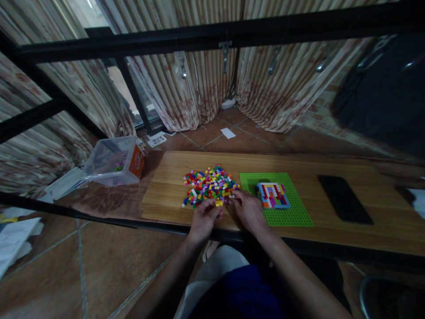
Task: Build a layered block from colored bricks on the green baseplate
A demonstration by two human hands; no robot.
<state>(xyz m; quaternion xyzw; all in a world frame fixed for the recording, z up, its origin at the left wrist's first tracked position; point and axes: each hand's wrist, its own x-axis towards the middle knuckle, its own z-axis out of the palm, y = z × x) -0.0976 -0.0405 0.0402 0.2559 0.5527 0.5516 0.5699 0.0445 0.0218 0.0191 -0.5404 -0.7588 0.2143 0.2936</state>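
My left hand is at the near edge of a heap of small toy building bricks in many colours. Its thumb and fingers pinch a yellow brick. At the heap's right side, my right hand has its fingertips drawn together, close to a pale brick; whether it grips that brick is too small to tell. Just right of this hand lies a green studded baseplate. On it sits a built block of bricks, light blue around the rim with red, white and other colours inside.
A black phone-like slab lies on the wooden board to the right. Off the board's left end stands a clear plastic box with an orange label. A dark metal bar crosses before the curtains.
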